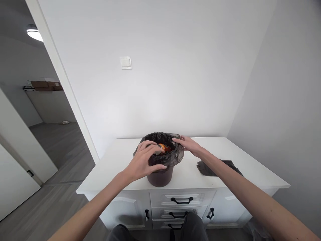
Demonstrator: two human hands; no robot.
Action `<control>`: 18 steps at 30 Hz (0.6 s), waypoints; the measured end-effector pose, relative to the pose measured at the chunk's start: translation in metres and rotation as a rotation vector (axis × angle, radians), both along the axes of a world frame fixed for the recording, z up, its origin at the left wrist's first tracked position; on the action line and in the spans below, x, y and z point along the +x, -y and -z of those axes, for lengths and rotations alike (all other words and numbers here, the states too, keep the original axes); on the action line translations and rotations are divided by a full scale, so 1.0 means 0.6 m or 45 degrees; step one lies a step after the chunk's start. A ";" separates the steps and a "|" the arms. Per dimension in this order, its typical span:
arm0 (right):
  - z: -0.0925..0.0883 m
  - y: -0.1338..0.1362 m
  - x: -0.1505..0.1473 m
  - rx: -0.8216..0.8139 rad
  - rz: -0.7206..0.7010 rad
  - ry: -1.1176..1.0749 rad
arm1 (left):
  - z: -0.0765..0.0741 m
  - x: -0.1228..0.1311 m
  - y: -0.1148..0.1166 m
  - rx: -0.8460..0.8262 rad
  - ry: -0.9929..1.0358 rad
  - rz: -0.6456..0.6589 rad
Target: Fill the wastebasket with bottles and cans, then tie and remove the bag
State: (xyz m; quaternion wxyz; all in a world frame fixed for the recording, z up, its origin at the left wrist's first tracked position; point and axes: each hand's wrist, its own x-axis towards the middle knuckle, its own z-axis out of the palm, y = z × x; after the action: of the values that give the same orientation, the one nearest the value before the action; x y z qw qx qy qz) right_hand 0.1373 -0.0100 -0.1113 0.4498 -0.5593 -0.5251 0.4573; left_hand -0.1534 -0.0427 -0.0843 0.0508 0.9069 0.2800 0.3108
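Observation:
A dark plum-coloured trash bin (160,179) stands on the white cabinet top, lined with a black trash bag (178,155) folded out over its rim. Inside the mouth lies an orange drink can (166,148), its silver end toward the left. My left hand (140,162) hovers at the front left of the rim with fingers apart; they reach over the opening beside the can, and the thumb points along the front of the bag. On the right side, my right hand (188,144) grips the bag's edge at the rim, thumb toward the inside.
Another crumpled black plastic bag (219,167) lies on the cabinet top (253,167), partly behind my right forearm. Below are drawers with black handles (182,201). A light switch (125,63) is on the wall behind. A doorway opens at left, with cardboard boxes (46,85) beyond.

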 end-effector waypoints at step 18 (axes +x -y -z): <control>-0.111 0.006 0.004 0.283 -0.021 -0.261 | -0.038 -0.087 -0.076 -1.518 1.162 -0.191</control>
State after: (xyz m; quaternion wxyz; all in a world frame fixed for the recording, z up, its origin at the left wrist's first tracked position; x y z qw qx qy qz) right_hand 0.1398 -0.0138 -0.0444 0.5564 -0.4520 -0.5285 0.4548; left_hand -0.2056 0.0027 -0.0617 0.6226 0.4855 0.4130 0.4539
